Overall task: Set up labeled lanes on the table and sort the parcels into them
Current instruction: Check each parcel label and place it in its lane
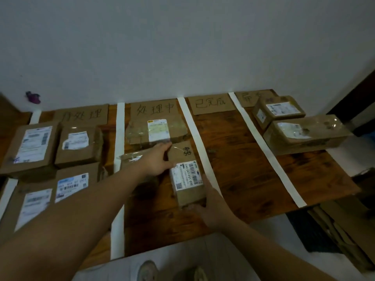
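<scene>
**Wooden table [253, 169] split into lanes; two hands on one parcel [186, 175]**

Grey wall [182, 47] backs the table, where white tape strips [263, 147] mark the lanes and cardboard labels [210, 103] with handwritten characters head each one. The parcel sits in the second lane from the person's left, barcode sticker up. Its long axis runs away from the person, with the far end leaning slightly left.

The right hand [211, 207] grips the near end, fingers curled under it and thumb along the right side. The left hand [158, 161] lies against the far left side. Its fingers look fairly straight and are not wrapped round the box.

Just beyond the left fingertips sits a taped parcel [140, 132], and under the left wrist lies a flat parcel [129, 157]. Left of the left arm, four parcels [78, 147] fill the first lane. Well to the right of the right hand, past two strips, stand two parcels [304, 136].

The parcel lies between the hands, and the right hand appears to bear most of it. The strip bordering the next lane runs just beside that hand, so a shift that way would likely be led by the right hand, with the left steadying the far end and the long axis kept along the lane. Whether the box is being lifted or set down cannot be told.
</scene>
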